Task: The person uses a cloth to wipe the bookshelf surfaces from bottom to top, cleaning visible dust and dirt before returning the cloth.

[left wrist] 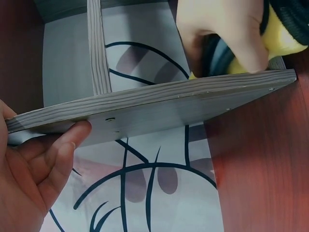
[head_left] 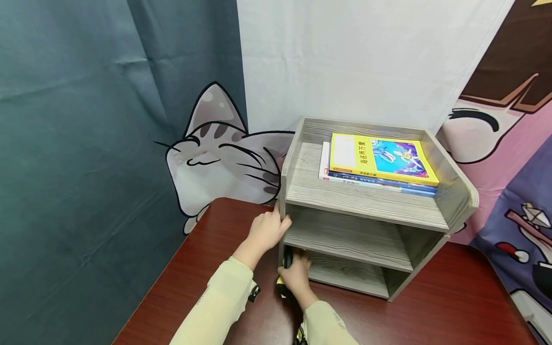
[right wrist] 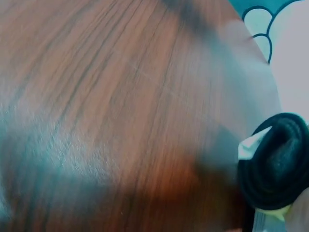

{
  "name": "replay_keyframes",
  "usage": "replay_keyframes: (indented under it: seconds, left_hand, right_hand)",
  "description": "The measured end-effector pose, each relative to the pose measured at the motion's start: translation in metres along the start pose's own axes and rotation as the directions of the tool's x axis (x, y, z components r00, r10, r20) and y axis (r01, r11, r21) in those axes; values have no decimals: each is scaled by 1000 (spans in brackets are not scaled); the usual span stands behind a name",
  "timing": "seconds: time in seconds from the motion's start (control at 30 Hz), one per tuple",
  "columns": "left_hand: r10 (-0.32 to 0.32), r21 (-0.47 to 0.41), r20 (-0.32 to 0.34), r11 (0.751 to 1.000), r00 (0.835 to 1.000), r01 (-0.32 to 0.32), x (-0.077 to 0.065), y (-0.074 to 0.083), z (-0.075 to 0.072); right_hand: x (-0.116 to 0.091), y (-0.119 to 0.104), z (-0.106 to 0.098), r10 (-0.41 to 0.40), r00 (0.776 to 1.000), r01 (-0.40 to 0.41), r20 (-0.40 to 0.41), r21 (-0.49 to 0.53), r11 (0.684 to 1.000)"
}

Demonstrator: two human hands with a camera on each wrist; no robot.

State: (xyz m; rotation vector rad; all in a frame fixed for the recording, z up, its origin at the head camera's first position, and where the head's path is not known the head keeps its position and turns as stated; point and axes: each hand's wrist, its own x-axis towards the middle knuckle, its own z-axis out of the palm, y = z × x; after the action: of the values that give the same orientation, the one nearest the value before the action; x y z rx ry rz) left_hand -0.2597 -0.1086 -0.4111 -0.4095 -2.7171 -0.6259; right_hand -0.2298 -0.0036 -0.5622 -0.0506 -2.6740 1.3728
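Observation:
A grey wood-grain shelf unit (head_left: pixel 349 233) with two open compartments under its top tray stands on the table. My left hand (head_left: pixel 267 229) grips the front edge of its left side panel (left wrist: pixel 159 99), thumb and fingers on either side of the board. At the left end of the lower compartment, my right hand (head_left: pixel 296 273) holds a soft black-and-yellow item (head_left: pixel 281 289). Fuzzy yellow and black parts (left wrist: pixel 285 36) show beside the panel in the left wrist view. In the right wrist view its round black end (right wrist: pixel 275 164) has a white tag; the rest is hidden.
A short stack of books (head_left: pixel 398 155), yellow cover uppermost, lies in the top tray. The red-brown table (head_left: pixel 409 314) extends to both sides of the unit. Printed curtains (head_left: pixel 108 120) hang close behind the table.

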Motion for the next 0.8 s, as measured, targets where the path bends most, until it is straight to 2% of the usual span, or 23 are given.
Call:
replay_keyframes:
  seconds: [0.13,0.27,0.47,0.63,0.8]
  left_hand:
    - [2,-1,2,1000,1000,-2,0,0,1]
    - [-4,-11,11,1000,1000,4,0,-1,1]
    - [-3,-11,14,1000,1000,3,0,0,1]
    - [-11,-10,21,1000,1000,11,-1,0,0]
    - [-15,2,17,1000,1000,15,-1,0,-1]
  right_hand:
    - [-1,1,-1,57,998,-61,26,155,986]
    - [-1,4,-2,77,996,-84,41,231,969]
    - [-2,3,-8,60,997,-69,43,247,967]
    - [-2,-9,-16,38,999,-40,15,238,971]
    - [-4,-21,-23,59,998,-63,22,252,966]
